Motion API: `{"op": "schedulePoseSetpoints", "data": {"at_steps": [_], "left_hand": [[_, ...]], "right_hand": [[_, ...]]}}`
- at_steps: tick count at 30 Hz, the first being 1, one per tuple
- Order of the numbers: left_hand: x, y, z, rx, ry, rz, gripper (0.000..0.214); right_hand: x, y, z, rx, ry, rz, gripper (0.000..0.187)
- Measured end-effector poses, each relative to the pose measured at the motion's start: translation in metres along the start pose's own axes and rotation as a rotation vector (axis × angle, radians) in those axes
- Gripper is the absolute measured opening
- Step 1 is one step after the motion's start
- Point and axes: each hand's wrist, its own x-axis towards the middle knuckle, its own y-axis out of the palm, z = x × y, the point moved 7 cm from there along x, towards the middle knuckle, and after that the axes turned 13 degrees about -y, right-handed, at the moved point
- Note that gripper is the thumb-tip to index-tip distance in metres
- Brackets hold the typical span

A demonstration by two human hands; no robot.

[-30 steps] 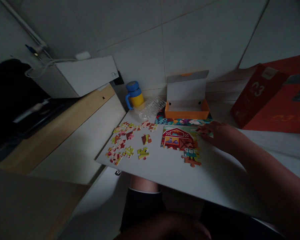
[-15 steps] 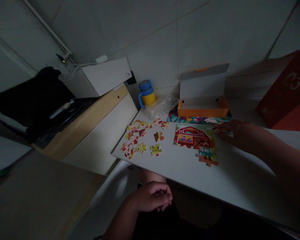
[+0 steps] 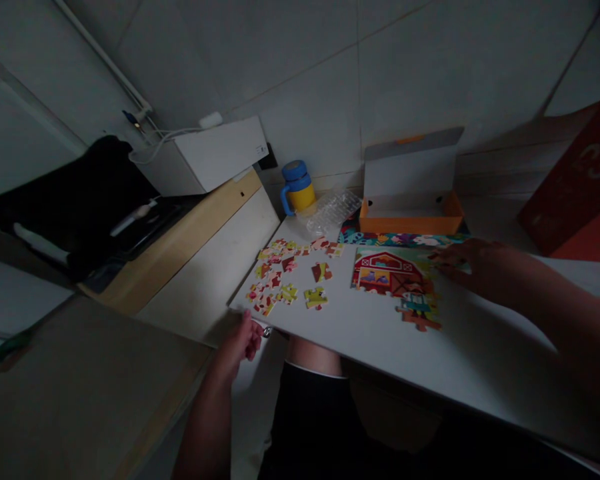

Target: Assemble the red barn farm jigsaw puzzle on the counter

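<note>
A partly built jigsaw (image 3: 387, 272) with a red barn lies on the white table (image 3: 360, 333). My right hand (image 3: 473, 265) rests on the jigsaw's right edge, fingers stretched flat and pointing left. Several loose pieces (image 3: 280, 277) are scattered near the table's left corner, two of them (image 3: 316, 297) a little apart. My left hand (image 3: 241, 341) is at that corner's front edge, just below the loose pieces, with its fingers loosely extended and nothing in them. The room is dim.
An open orange box (image 3: 411, 217) stands behind the jigsaw, with a crumpled clear bag (image 3: 333, 208) and a blue-and-yellow mug (image 3: 297, 189) to its left. A red carton (image 3: 577, 193) stands at the right, a white box (image 3: 207, 157) on a wooden counter (image 3: 180, 240) at the left.
My left hand has risen from my lap to the table's left front corner. My right hand has stayed on the jigsaw. The view has shifted slightly.
</note>
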Motion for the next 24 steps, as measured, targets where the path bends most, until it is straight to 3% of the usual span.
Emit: {"op": "schedulePoseSetpoints", "data": {"at_steps": [3,7,10,14,17,20,22,24], "left_hand": [[0.013,-0.012,-0.001,-0.100,-0.071,-0.066,0.102],[0.022,-0.013,-0.011,-0.065,-0.083,-0.102,0.106],[0.024,-0.017,-0.016,0.058,-0.084,-0.169,0.099],[0.017,-0.038,-0.029,0.322,-0.085,-0.342,0.084],[0.005,-0.056,-0.052,0.513,0.008,-0.512,0.069],[-0.007,-0.056,-0.082,0.726,0.216,-0.692,0.056],[-0.010,-0.049,-0.094,0.811,0.277,-0.729,0.054],[-0.006,-0.042,-0.099,0.842,0.245,-0.705,0.058]], "right_hand": [[0.000,0.002,0.003,0.030,-0.044,0.049,0.047],[-0.001,0.002,0.000,0.031,-0.005,0.062,0.050],[-0.001,0.002,0.001,0.028,-0.028,0.072,0.051],[-0.002,-0.002,0.005,0.040,-0.037,0.045,0.050],[-0.001,-0.008,0.011,0.038,-0.044,0.057,0.048],[0.000,-0.012,0.016,0.024,-0.029,0.071,0.046],[0.000,-0.013,0.017,0.018,-0.027,0.069,0.044],[0.000,-0.013,0.018,0.021,-0.031,0.065,0.043]]}}
